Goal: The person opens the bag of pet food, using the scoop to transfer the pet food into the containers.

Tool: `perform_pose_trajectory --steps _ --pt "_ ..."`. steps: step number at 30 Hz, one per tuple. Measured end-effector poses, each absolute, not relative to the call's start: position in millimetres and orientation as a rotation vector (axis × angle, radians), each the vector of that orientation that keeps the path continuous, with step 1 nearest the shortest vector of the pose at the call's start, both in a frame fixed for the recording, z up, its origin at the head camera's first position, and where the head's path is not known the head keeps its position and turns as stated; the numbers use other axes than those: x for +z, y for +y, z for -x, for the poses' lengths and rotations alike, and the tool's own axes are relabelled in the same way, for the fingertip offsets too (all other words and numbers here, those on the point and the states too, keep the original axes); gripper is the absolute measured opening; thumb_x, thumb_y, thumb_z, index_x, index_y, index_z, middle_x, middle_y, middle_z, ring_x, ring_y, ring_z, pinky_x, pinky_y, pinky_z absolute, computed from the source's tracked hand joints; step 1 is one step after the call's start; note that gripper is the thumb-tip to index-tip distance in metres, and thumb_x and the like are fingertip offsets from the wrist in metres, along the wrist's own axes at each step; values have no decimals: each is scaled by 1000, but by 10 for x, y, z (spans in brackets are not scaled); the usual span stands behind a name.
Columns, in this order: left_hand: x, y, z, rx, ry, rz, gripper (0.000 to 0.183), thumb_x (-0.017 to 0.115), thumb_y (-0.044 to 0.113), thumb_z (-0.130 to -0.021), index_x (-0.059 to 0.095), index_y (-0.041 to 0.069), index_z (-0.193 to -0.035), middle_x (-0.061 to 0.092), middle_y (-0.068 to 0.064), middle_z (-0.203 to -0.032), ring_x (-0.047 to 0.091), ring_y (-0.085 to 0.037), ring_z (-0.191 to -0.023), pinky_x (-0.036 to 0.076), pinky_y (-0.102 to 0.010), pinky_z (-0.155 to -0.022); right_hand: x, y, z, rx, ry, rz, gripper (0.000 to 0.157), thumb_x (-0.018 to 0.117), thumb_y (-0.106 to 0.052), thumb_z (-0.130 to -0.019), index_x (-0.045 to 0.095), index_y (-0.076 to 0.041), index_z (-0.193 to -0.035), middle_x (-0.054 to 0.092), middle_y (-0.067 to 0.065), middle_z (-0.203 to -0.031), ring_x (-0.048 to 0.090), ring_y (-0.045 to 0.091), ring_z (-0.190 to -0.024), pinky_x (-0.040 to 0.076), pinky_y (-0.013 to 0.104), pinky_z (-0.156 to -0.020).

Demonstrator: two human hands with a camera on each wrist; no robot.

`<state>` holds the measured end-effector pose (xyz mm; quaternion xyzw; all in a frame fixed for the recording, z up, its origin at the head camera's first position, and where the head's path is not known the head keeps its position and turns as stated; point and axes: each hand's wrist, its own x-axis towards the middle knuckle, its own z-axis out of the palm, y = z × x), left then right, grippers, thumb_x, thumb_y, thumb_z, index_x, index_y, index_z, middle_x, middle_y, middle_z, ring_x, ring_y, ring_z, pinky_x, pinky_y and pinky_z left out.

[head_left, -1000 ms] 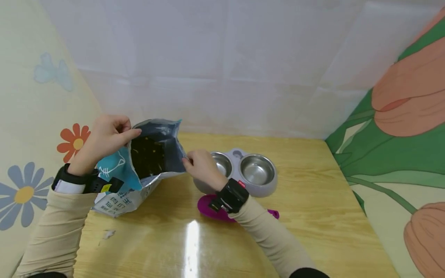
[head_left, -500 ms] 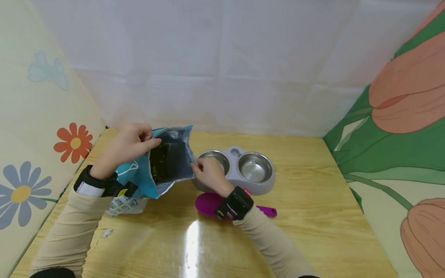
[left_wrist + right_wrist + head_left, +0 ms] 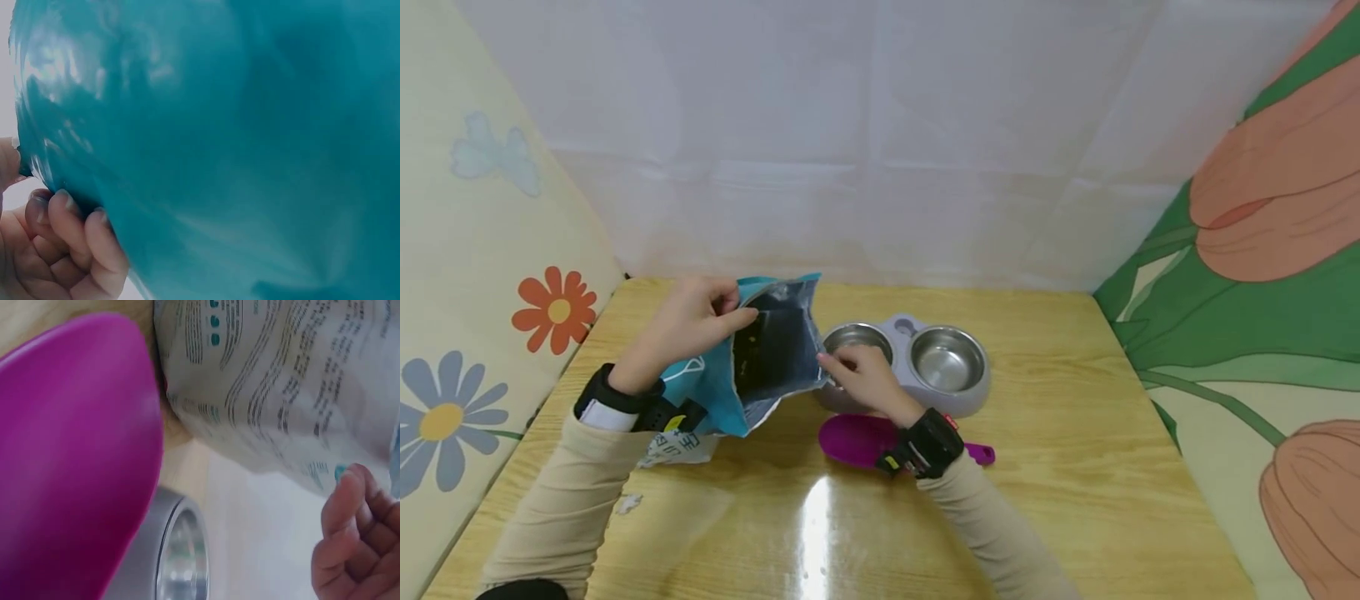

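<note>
A blue and white pet food bag [image 3: 700, 383] stands at the left of the table, its top spread and its silvery lining facing me. Dark contents with a few yellowish bits lie inside. My left hand [image 3: 688, 325] pinches the left rim of the bag; in the left wrist view its fingers [image 3: 106, 247] curl at the blue film. At the opposite rim, my right hand [image 3: 872, 379] pinches the edge between thumb and forefinger. The right wrist view has curled fingers [image 3: 344, 506] beside the bag's printed white side [image 3: 269, 381].
Behind my right hand is a grey double feeder [image 3: 904, 325] with two steel bowls, the right bowl [image 3: 949, 360] fully visible. A purple scoop [image 3: 853, 440] lies under my right wrist on the wooden table [image 3: 1075, 467]. A white sheet [image 3: 880, 150] hangs behind.
Both hands have shifted slightly to the right together with the bag. Its mouth now sits nearer the double feeder. The scoop and feeder stay in place.
</note>
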<state>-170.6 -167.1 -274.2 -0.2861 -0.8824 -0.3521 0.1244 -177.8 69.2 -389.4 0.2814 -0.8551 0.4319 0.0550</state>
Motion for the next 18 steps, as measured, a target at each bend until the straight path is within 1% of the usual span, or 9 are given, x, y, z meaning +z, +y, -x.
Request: perform_pose_trajectory --steps 1,3,5,8,12,15,18 --pt "-2752 -1676 1708 -1027 -2572 832 41 67 4 -79 34 11 -55 25 5 -52 28 -10 -41 27 -27 -48 -3897 737 1768 1324 -2610 -853 33 54 -19 -90 55 -5 -60 48 -5 -51 42 4 -46 37 21 -50" --pt "-2767 -1685 1709 -1033 -2571 828 41 67 4 -79 34 11 -55 24 5 -52 27 -11 -42 26 -27 -48 -3907 833 1736 1306 -2640 -846 31 55 -17 -90 57 -4 -62 47 -5 -52 41 4 -47 35 21 -50" --pt "-2775 -1703 1704 -1049 -2570 826 41 66 4 -79 33 11 -56 24 5 -52 26 -11 -42 26 -27 -49 -3938 936 1695 1308 -2672 -841 28 55 -15 -89 57 -4 -63 45 -6 -53 38 3 -49 34 21 -50" --pt "-2770 -1735 1690 -1077 -2570 809 41 65 2 -80 33 10 -56 23 4 -53 25 -11 -43 25 -27 -48 -3987 1082 1612 1292 -2732 -819 22 58 -13 -88 60 -4 -68 46 -7 -55 39 3 -50 34 20 -49" --pt "-2760 -1768 1680 -1096 -2565 791 40 64 0 -79 33 9 -56 24 4 -52 26 -9 -42 25 -27 -46 -4067 1279 1507 1286 -2791 -805 16 59 -13 -87 65 -1 -78 57 -1 -62 47 4 -53 41 21 -51" --pt "-2767 -1773 1683 -1108 -2568 789 39 64 1 -80 35 9 -56 26 4 -52 28 -10 -42 26 -27 -44 -4128 1468 1417 1219 -2811 -831 13 62 -14 -85 65 -3 -78 60 -1 -68 50 4 -59 43 21 -56" --pt "-2780 -1773 1688 -1131 -2563 794 39 65 2 -80 35 9 -56 27 3 -52 30 -10 -42 27 -26 -44 -4199 1688 1311 1104 -2824 -893 10 67 -14 -81 63 -5 -78 61 -1 -71 55 9 -64 46 25 -60"
